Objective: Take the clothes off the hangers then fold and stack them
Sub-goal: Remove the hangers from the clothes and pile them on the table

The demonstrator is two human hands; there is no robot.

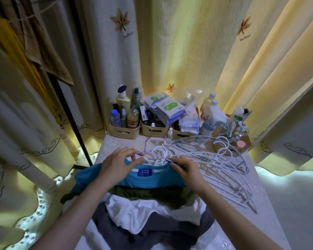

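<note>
The teal shirt point(134, 179) lies on top of a pile at the near end of the surface point(260, 186), over an olive garment point(152, 194), a white garment point(139, 213) and a grey garment point(112, 224). The lilac hanger point(153, 154) is at its collar. The left hand point(118, 166) has its grip closed, pinching the lilac hanger, while the right hand point(186, 171) pinches the shirt's collar. Loose white hangers point(215, 170) lie just right of the shirt, and 3 baskets point(124, 131) of bottles stand at the far edge.

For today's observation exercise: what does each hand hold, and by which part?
The left hand grips the purple hanger near its hook base; the right hand pinches the blue shirt at the collar's right side.
</note>
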